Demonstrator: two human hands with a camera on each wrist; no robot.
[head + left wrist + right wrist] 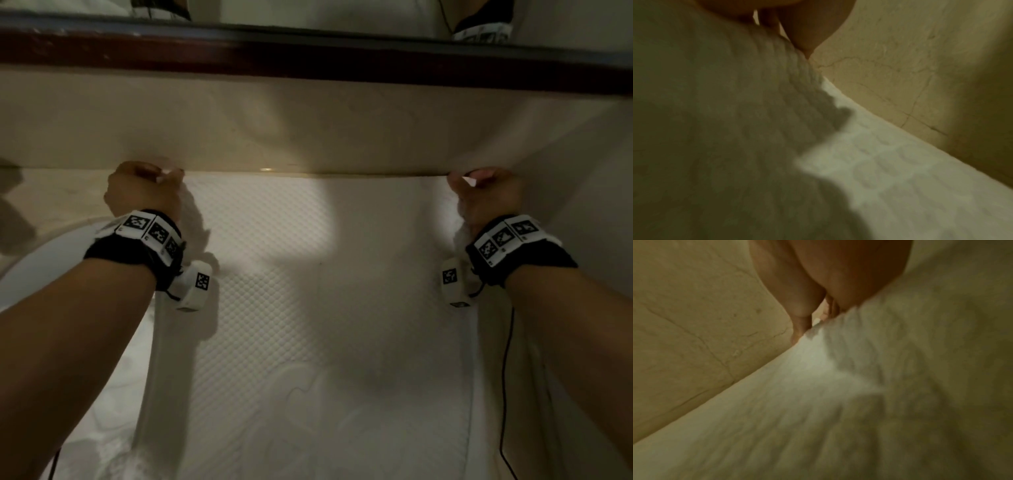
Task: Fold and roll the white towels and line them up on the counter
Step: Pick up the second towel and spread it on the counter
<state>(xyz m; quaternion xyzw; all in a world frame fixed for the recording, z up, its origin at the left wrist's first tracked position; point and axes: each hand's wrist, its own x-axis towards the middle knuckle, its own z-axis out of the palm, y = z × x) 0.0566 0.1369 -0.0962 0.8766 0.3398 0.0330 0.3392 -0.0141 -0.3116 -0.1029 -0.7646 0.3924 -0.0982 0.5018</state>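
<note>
A white towel (308, 291) with a small diamond weave lies spread flat, its far edge running straight along the beige counter (308, 130). My left hand (147, 186) pinches the towel's far left corner, and my right hand (486, 192) pinches its far right corner. Both fists are curled with knuckles up. In the left wrist view the fingers (807, 24) grip the towel (879, 162) where it meets the marble counter (910, 65). The right wrist view shows fingers (801, 305) holding the towel (797, 402) at its edge beside the counter (694, 321).
A dark wooden mirror frame (308, 58) runs along the back of the counter. A white rounded basin rim (41, 270) curves at the left. Thin black cables (503, 394) hang from the wrist devices over the towel's right side.
</note>
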